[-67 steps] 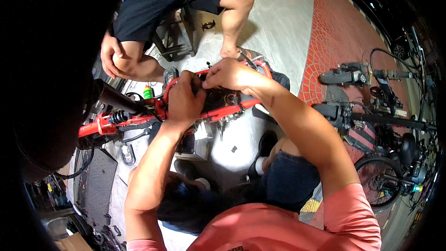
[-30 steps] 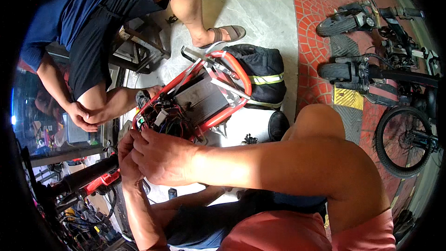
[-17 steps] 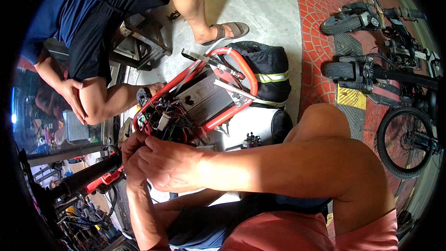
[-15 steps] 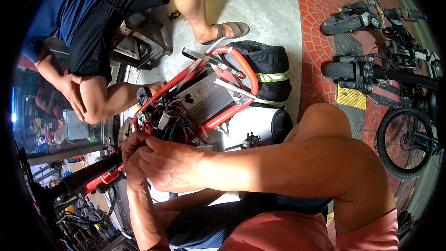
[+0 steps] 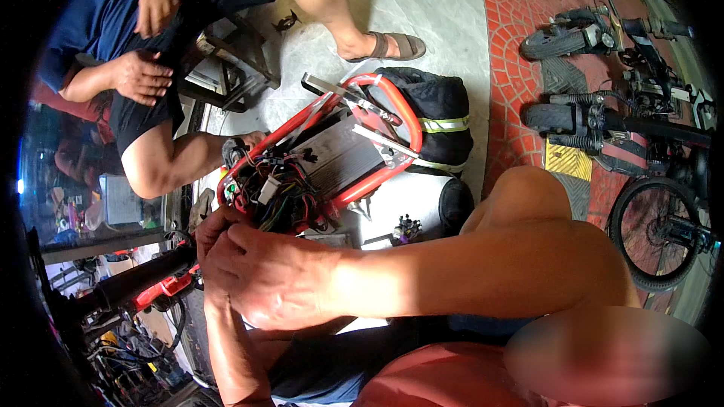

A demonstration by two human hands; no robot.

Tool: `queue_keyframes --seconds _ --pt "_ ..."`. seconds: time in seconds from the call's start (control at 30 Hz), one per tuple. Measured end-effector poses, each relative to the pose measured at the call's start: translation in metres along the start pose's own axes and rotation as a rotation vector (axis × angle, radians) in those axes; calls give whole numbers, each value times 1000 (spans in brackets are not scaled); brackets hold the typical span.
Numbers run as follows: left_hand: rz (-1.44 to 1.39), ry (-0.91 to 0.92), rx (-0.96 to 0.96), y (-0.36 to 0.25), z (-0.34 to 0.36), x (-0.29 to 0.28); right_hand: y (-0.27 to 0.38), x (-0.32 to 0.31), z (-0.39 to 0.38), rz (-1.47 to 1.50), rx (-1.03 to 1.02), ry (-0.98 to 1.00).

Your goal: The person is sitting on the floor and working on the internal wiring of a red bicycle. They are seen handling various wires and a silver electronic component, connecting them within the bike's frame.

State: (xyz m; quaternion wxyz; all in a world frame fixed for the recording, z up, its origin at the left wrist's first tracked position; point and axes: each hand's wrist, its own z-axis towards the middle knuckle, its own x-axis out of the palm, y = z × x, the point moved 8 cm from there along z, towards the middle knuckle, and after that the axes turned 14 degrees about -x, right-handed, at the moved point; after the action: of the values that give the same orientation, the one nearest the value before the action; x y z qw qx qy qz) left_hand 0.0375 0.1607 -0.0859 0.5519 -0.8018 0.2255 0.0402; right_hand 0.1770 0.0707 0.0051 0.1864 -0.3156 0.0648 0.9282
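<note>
My left hand [image 5: 213, 256] and my right hand [image 5: 279, 275] meet at the near-left end of a red tubular frame [image 5: 364, 190]. Their fingers are bent and pressed together; the back of my right hand hides whatever is pinched between them. Just beyond my fingertips lies a tangle of coloured wires [image 5: 290, 207], with a white plug connector [image 5: 268, 190] on top. Next to the wires, inside the frame, sits a ribbed grey metal box [image 5: 343, 167]. A loose cluster of small connectors [image 5: 407, 231] lies to the right, beyond my right forearm.
Across from me sits a person in a blue shirt, one hand [image 5: 142, 78] over the lap. A black bag [image 5: 430, 98] with reflective bands lies behind the frame. Scooters and a bicycle wheel [image 5: 658, 232] line the right. A black tube [image 5: 136, 283] stands at left.
My hands have shifted slightly, still together, with the right hand turned more back-up. The other person has lifted a hand off the knee, and a second hand has come into view.
</note>
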Motion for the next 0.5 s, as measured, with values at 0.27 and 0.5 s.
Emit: queue_keyframes --seconds 0.27,0.5 --pt "143 121 -84 -12 -6 10 -145 -63 -34 32 460 -52" --pt "-276 157 -89 -17 6 4 -161 -68 -70 126 493 172"
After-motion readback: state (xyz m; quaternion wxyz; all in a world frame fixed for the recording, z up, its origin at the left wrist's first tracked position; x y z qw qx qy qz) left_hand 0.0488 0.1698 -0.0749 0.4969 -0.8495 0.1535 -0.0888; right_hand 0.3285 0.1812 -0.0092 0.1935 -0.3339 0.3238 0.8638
